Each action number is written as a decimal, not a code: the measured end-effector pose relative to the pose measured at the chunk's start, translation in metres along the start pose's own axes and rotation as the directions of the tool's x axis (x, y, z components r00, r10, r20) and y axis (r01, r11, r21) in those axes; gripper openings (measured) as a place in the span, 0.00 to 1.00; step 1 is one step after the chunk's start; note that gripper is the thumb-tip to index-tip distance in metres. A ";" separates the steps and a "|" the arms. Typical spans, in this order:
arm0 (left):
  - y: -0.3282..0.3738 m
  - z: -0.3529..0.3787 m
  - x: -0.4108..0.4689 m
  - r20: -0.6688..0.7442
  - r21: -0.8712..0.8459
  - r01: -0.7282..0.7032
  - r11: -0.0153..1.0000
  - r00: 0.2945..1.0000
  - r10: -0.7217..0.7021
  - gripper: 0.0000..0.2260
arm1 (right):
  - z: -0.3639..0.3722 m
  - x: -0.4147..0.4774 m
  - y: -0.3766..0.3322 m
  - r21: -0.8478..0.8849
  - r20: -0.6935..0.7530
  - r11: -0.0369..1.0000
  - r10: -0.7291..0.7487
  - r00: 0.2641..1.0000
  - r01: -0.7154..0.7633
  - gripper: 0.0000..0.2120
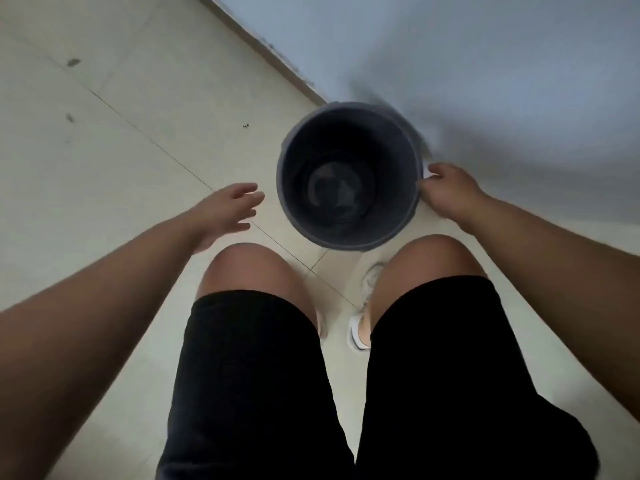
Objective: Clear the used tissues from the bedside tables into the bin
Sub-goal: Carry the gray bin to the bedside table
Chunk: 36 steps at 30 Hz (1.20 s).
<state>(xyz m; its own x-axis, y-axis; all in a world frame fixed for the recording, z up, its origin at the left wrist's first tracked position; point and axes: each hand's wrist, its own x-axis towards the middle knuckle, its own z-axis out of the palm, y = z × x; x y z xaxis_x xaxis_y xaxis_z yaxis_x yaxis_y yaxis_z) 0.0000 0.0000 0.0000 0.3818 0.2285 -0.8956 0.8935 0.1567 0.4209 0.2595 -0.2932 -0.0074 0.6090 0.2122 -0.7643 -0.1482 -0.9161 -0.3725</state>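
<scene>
Round dark grey plastic bin [349,174] stands on pale tiled floor [104,140] by the bluish wall [485,64]; our left hand [228,209] is spread open and holds nothing, our right hand [446,192] grips its rim.

Both arms reach forward over bent knees. The left hand [230,211] hovers spread just left of the bin [349,178]; the right hand [446,192] curls at its right rim.

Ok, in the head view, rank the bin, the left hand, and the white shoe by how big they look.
1. bin, clearly largest.
2. left hand.
3. white shoe, mostly hidden behind the knee, so its rank is unsure.
</scene>
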 end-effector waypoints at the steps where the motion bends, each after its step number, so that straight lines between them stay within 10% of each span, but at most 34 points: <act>1: 0.002 0.003 0.015 0.019 -0.035 0.004 0.999 1.000 -0.004 0.28 | 0.006 0.013 0.000 0.057 -0.023 0.998 -0.012 1.000 0.013 0.25; 12: 0.012 0.025 0.016 0.041 -0.092 -0.082 0.992 0.995 0.086 0.21 | 0.005 0.014 -0.003 0.104 -0.071 0.986 -0.126 0.989 0.133 0.15; 22: 0.075 -0.005 -0.285 -0.128 -0.314 -0.187 0.931 0.980 0.153 0.23 | -0.112 -0.248 -0.115 0.051 -0.015 0.982 -0.180 0.984 0.180 0.08; 36: -0.007 -0.003 -0.544 -0.430 -0.715 -0.194 0.671 0.879 -0.204 0.13 | -0.116 -0.456 -0.259 -0.272 0.343 0.815 -0.415 0.842 0.512 0.09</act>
<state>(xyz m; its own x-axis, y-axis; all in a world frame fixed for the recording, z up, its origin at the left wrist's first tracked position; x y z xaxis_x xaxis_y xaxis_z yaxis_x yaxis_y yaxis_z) -0.2150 -0.1227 0.4847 0.0516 0.5822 -0.8114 0.3563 0.7483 0.5596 0.1105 -0.1920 0.4993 0.3071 0.6761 -0.6698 0.4029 -0.7300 -0.5521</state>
